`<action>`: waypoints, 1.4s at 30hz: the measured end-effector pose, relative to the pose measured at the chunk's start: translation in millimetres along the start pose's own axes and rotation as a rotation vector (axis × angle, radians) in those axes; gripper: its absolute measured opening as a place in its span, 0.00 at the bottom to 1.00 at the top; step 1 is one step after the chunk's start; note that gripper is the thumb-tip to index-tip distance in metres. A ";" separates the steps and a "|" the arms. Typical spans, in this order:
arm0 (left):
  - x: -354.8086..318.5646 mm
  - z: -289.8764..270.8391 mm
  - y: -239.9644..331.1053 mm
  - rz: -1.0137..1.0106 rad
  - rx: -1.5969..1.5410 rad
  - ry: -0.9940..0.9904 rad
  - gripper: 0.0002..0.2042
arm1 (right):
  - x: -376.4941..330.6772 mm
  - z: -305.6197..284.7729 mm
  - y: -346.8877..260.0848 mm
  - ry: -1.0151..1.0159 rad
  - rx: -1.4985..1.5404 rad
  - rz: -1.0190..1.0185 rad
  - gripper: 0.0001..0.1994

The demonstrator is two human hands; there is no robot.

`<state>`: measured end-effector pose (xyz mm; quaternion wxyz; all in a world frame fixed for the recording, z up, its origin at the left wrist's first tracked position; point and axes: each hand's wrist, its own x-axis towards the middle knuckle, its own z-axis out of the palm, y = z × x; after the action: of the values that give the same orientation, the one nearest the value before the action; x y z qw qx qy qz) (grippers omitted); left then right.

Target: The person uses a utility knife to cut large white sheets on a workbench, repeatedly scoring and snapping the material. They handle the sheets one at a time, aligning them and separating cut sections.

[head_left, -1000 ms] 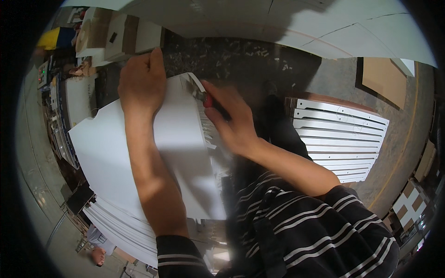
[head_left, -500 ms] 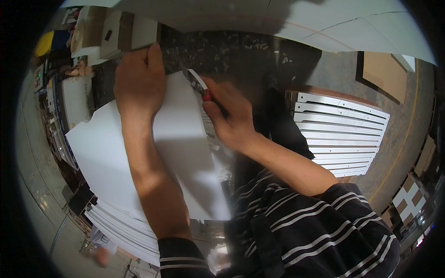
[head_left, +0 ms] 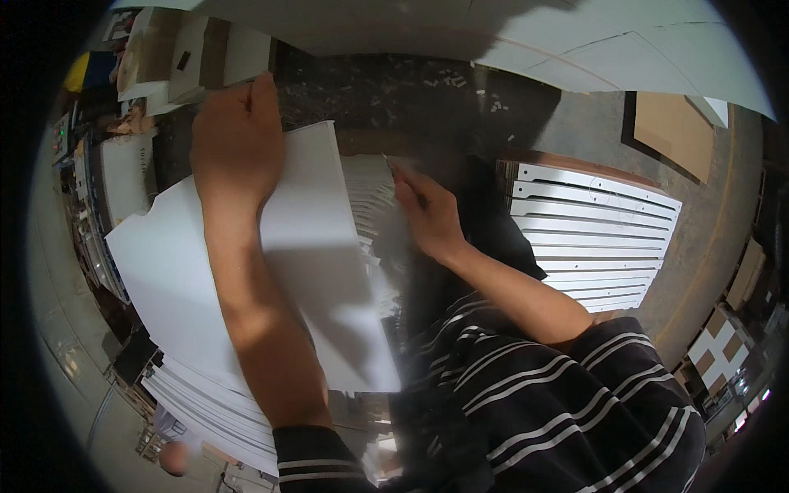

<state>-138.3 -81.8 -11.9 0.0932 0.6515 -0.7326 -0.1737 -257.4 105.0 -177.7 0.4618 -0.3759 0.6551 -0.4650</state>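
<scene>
Here the left hand point(head_left: 236, 144) lies flat, fingers spread, on a large white sheet point(head_left: 325, 271) whose long axis runs from upper centre to lower centre of the frame. The right hand point(head_left: 427, 215), just right of the sheet's edge, pinches something thin; what it is I cannot tell. White slotted panels point(head_left: 596, 234) are stacked at right, and a brown cardboard piece point(head_left: 674, 131) sits upper right.

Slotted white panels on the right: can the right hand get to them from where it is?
Probably yes. The right hand sits at the white sheet's edge, and nothing visible stands between it and the slotted white panels.
</scene>
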 end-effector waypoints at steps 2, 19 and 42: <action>0.4 0.4 -2.1 0.008 -0.025 -0.001 0.24 | 2.8 -11.5 -9.9 -0.049 0.108 -0.012 0.19; -80.8 -3.7 5.0 0.025 0.147 -0.198 0.19 | -22.8 -127.8 -81.6 -0.199 -0.006 -0.266 0.20; -48.3 -66.7 -185.0 -0.568 -0.056 0.581 0.25 | -50.2 -134.8 -152.3 -0.355 -0.952 -0.899 0.25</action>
<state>63.0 -59.8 -15.6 0.2622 0.8471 -0.4618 -0.0209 -361.9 143.2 -0.2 0.1085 -0.8449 0.4826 -0.2038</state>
